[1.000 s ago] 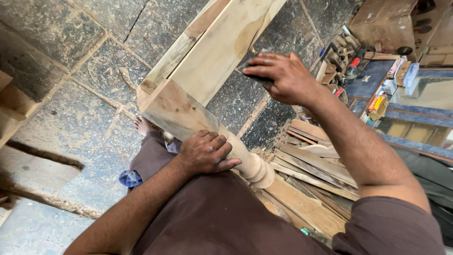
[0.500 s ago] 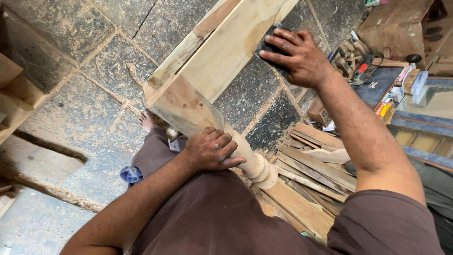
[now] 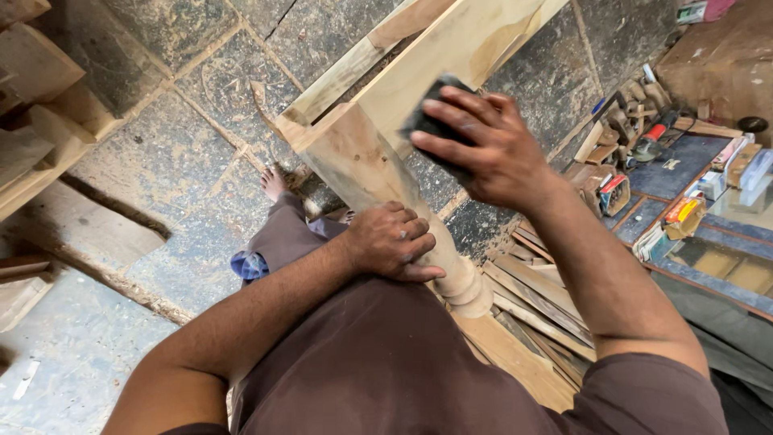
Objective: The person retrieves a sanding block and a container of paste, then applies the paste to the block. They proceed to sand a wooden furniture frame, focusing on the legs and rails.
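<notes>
While our left hand (image 3: 394,242) grips the turned wooden leg (image 3: 366,165) against our lap and our right hand (image 3: 491,149) presses a dark sanding pad (image 3: 427,121) on its rail, uneven pressure may gouge or slip.

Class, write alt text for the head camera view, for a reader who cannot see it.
Seen from above, a person's right hand presses a dark sanding pad on a pale wooden frame, while the left hand holds its turned leg. Below lie a stone floor, wood offcuts and, at right, tools.
</notes>
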Demonstrator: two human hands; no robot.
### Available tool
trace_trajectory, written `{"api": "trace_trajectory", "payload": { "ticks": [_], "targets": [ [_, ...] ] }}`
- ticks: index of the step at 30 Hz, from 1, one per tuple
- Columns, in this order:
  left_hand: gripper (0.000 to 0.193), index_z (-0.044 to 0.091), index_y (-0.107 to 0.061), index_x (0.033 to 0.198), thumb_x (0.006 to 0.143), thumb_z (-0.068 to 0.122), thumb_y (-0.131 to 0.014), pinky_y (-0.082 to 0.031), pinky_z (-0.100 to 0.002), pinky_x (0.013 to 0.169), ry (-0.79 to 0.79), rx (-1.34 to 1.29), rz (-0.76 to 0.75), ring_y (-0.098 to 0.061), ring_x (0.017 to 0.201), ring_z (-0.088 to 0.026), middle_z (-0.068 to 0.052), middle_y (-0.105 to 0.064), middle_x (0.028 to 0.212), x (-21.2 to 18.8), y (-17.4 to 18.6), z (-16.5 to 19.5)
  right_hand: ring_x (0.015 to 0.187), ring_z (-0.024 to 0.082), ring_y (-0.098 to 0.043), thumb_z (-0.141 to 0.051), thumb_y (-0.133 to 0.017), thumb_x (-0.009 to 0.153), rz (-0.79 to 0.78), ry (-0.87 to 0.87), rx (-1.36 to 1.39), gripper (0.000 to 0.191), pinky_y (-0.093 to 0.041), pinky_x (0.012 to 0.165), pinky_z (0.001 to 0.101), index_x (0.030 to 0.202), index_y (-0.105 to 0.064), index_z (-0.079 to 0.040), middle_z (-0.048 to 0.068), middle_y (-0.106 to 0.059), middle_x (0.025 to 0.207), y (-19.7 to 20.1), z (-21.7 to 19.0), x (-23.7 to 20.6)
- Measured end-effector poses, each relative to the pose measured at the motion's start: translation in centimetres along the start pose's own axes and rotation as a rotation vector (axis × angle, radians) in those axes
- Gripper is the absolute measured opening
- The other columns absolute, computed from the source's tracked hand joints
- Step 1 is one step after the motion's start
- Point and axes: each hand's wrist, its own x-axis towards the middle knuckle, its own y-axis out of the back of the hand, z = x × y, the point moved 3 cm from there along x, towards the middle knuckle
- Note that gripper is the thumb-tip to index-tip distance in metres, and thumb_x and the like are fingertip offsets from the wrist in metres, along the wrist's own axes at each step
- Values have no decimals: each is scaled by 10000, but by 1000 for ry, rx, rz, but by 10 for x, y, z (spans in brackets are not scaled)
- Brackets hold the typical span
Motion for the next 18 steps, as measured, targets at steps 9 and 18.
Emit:
{"api": "trace_trajectory", "payload": {
  "ticks": [9, 18],
  "targets": [
    [446, 115, -715, 803, 887, 553, -740, -551, -359, 720, 6, -64, 84, -699, 751, -236, -55, -718, 848, -5, 3, -2, 1365, 336, -492, -297, -747, 854, -154, -114, -80, 594, -450, 928, 580, 1429, -598, -306, 100, -553, 1500, -21, -51, 39],
    [454, 116, -738, 846, 893, 567, -734, -566, -377, 735, 1, -107, 13, -714, 775, -242, -63, -723, 823, -7, -4, -5, 1045, 225, -718, -232, -570, 1070, -213, -589, 93, 454, -576, 858, 390, 1522, -540, -206, 100, -683, 1376, 6, 1, 65]
  ]
}}
